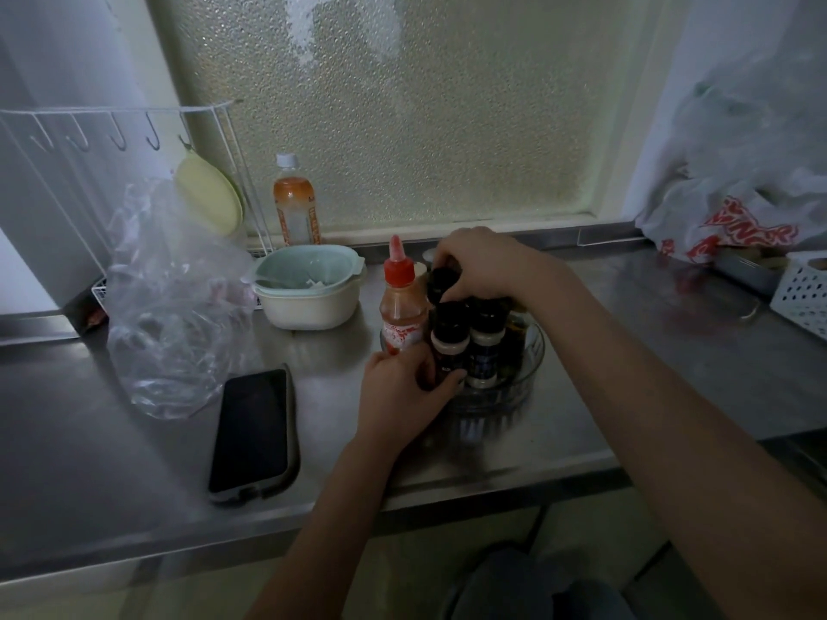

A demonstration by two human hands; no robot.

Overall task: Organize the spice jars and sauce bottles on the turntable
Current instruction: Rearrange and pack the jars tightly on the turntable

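Observation:
A clear round turntable [514, 387] sits on the steel counter and holds several black-capped spice jars [485, 346]. A red-capped sauce bottle [401, 306] stands upright at its left rim. My left hand [402, 396] wraps around the front-left jar [449, 346] at the near rim. My right hand [481, 264] reaches over the group from the right and closes on the black cap of a jar [441, 281] at the back. The back of the turntable is hidden behind my right hand and forearm.
A phone [253, 434] lies face up near the counter's front edge, left of the turntable. A crumpled clear plastic bag [174, 306], nested bowls [309, 286], an orange drink bottle [294, 203] and a wire rack [121, 140] stand at left. Shopping bags [738, 194] and a white basket [801, 290] sit at right.

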